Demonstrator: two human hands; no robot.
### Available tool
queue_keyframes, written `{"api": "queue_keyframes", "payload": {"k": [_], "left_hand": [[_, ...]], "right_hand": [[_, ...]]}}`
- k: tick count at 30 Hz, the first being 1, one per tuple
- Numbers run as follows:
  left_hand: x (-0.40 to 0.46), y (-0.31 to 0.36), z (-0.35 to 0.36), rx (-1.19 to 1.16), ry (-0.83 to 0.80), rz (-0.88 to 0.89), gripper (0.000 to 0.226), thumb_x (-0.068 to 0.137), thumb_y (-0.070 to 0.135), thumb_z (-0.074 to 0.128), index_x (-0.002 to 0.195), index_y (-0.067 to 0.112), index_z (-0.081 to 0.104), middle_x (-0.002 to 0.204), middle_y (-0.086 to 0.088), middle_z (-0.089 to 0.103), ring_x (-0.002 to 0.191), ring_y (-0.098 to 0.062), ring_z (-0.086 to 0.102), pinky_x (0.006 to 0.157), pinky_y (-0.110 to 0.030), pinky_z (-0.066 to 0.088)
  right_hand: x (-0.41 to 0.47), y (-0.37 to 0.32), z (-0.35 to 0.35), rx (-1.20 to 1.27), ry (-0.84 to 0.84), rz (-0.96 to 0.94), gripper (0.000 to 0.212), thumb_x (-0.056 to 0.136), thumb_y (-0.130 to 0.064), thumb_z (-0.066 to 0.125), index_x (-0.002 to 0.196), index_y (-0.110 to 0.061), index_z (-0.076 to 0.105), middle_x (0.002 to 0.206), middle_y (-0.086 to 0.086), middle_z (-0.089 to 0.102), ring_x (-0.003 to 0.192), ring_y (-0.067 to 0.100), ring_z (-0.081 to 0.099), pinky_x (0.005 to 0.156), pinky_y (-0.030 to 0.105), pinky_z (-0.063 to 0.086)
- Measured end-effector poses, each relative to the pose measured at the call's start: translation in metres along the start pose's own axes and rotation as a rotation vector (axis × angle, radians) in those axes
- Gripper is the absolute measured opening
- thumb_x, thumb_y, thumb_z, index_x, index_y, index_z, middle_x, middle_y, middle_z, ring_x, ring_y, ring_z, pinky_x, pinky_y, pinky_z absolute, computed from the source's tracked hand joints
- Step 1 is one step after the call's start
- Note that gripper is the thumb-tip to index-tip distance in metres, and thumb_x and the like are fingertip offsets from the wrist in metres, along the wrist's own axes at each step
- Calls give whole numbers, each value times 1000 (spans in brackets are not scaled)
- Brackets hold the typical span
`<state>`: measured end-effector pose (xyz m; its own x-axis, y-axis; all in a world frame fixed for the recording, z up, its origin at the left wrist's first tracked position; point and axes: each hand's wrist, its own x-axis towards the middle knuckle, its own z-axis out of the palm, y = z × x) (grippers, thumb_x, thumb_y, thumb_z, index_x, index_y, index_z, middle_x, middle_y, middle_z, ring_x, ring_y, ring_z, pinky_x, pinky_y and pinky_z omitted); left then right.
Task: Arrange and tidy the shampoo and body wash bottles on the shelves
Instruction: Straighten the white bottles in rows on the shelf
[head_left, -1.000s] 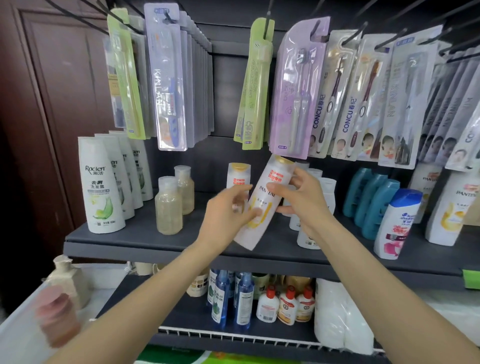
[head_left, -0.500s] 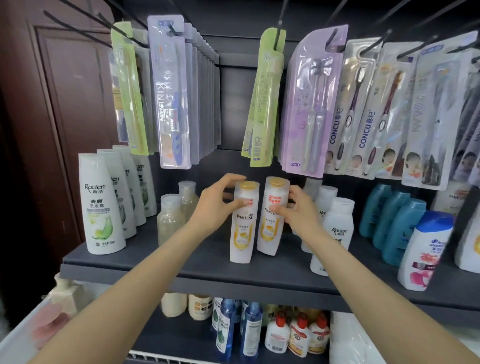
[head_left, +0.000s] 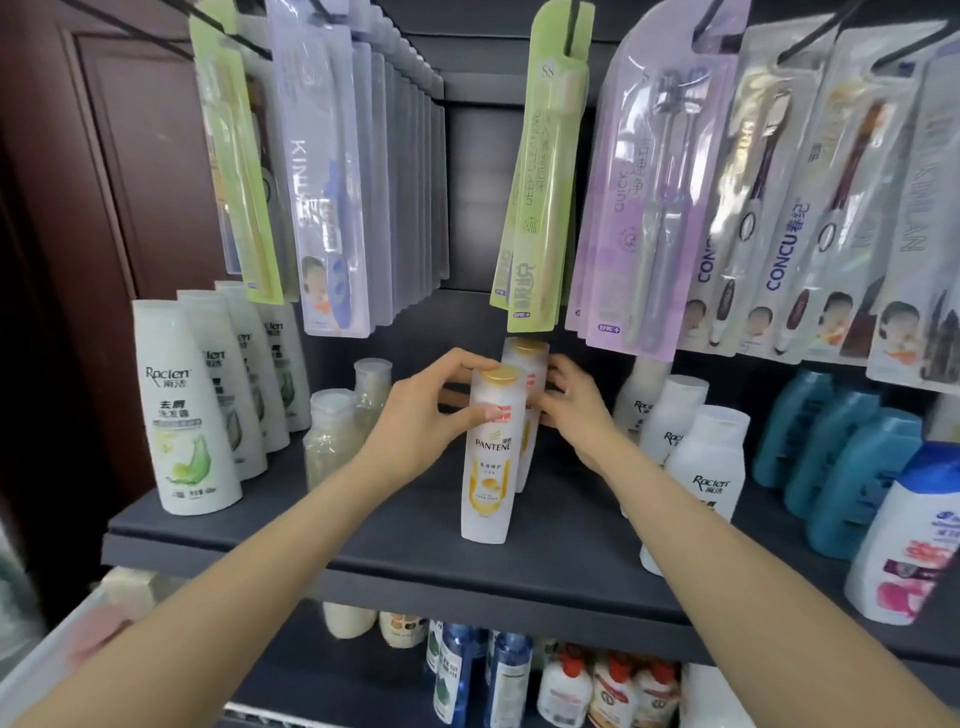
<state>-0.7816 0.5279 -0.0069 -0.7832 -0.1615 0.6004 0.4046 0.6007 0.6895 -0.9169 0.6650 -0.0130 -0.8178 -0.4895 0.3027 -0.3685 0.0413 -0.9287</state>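
Two white Pantene bottles with gold caps stand upright one behind the other on the dark shelf (head_left: 395, 551). My left hand (head_left: 421, 415) grips the top of the front Pantene bottle (head_left: 488, 478), thumb across its label. The rear Pantene bottle (head_left: 530, 364) is mostly hidden behind it, and my right hand (head_left: 571, 405) holds it from the right side with curled fingers.
A row of white Raclen bottles (head_left: 182, 415) lines the left; two clear bottles (head_left: 332, 436) stand beside my left wrist. More white Raclen bottles (head_left: 706, 473), teal bottles (head_left: 852, 467) and a blue-capped bottle (head_left: 904, 551) fill the right. Toothbrush packs (head_left: 540, 208) hang low overhead. Small bottles (head_left: 498, 675) sit below.
The two Pantene bottles stood side by side half a second ago; now one stands directly behind the other. Before that my hands set the tilted bottle upright. The view has moved closer.
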Motion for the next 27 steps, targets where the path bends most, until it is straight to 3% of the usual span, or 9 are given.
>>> {"api": "queue_keyframes", "payload": {"k": [3,8,16,21,24,27], "left_hand": [[-2,-1,1,5,14,-3,35,80,23,72,110,31,58,107,9,66,101,-7,62,89,-34,52],[-2,-1,2,19,21,-12,37,80,24,72,114,29,57,108,7,66,100,-8,63,89,-35,52],[-6,1,5,34,42,-6,37,83,21,69,118,26,56,111,9,64,102,-6,61,90,-31,52],[-7,6,6,41,46,-18,39,84,17,68,119,26,55,110,7,64,102,-5,61,92,-30,51],[-12,11,8,24,75,-77,46,84,17,68,124,31,49,108,8,64,99,-6,62,90,-28,51],[-17,19,10,19,133,-117,49,84,21,68,128,28,47,109,7,62,100,-6,61,87,-22,51]], "right_hand": [[6,0,2,18,-35,6,40,86,-2,64,122,-14,50,120,9,63,107,21,63,88,40,54],[15,3,6,28,-45,12,42,87,-4,62,125,-18,51,125,9,61,114,24,60,95,50,50],[17,5,9,-4,-51,31,48,86,-7,65,130,-18,50,130,7,59,118,23,58,98,51,48],[1,-1,5,-75,63,12,59,86,-14,67,140,-12,43,133,7,56,121,21,55,99,38,48],[-14,-3,2,-95,87,-6,52,86,-16,68,134,-15,49,131,4,57,117,19,56,98,37,48],[-30,-7,-4,-112,117,-35,32,88,-13,64,119,-18,60,118,3,62,100,14,59,91,35,52]]}}
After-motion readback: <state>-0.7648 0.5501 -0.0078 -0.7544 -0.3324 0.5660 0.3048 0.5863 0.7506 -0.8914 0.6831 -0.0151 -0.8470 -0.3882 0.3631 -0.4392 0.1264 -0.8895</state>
